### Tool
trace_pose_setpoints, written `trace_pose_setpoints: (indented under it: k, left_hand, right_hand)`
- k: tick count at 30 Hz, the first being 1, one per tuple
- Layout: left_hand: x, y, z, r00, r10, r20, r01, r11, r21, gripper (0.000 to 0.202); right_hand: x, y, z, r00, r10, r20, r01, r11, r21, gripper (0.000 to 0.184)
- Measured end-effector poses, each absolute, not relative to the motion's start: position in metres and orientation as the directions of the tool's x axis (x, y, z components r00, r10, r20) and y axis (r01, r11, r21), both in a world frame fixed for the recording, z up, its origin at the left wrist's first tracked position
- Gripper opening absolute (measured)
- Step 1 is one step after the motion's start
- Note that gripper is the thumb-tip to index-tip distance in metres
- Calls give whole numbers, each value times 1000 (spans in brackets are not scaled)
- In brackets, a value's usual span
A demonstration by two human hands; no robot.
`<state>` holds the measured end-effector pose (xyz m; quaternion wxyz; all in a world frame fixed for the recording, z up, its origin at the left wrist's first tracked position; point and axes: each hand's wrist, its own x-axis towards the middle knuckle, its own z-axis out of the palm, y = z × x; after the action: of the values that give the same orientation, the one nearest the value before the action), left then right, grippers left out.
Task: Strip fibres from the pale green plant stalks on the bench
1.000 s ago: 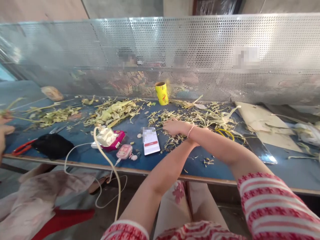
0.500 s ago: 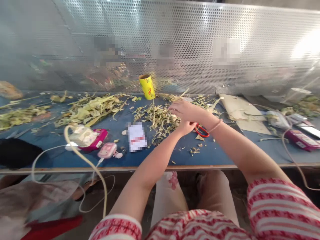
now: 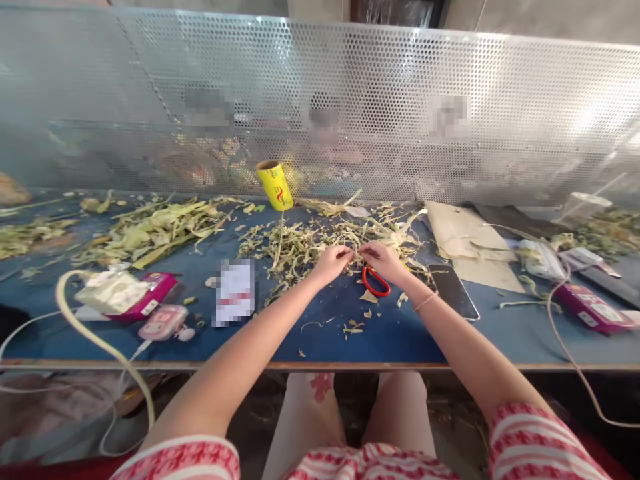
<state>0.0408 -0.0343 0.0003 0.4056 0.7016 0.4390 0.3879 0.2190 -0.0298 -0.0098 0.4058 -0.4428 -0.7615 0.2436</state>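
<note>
My left hand point(image 3: 334, 264) and my right hand point(image 3: 384, 260) are close together at the near edge of a loose pile of dry, pale green plant strips point(image 3: 300, 243). Each has its thumb and fingers pinched together. Whatever is between the fingertips is too small to make out against the pile. Just below my right hand lies a red looped handle point(image 3: 376, 284), like that of scissors; its other end is hidden. A few dry scraps point(image 3: 353, 328) are scattered nearer to me on the blue tabletop point(image 3: 320, 343).
A yellow cardboard tube point(image 3: 275, 187) leans on a stick behind the pile. Longer leaves point(image 3: 160, 230) lie left, near a purple box point(image 3: 150, 297), a pink case point(image 3: 163, 323) and a blurred card point(image 3: 234, 293). Rightward are a phone point(image 3: 454, 292) and cardboard point(image 3: 460, 233). A perforated metal screen point(image 3: 380, 113) stands behind.
My hands, crossed before with the right reaching over the left, are now side by side with fingertips nearly meeting. The phone, hidden by my right arm before, now shows. The view has shifted.
</note>
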Motion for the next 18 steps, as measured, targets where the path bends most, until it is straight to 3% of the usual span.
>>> trace_pose_setpoints:
  k: [10, 18]
  left_hand:
    - [43, -35, -23, 332, 929, 166, 261, -259, 930, 19]
    - [40, -32, -27, 311, 940, 142, 202, -211, 956, 17]
  right_hand:
    - [215, -40, -27, -219, 826, 519, 525, 548, -651, 11]
    - [207, -46, -32, -234, 812, 535, 515, 570, -640, 7]
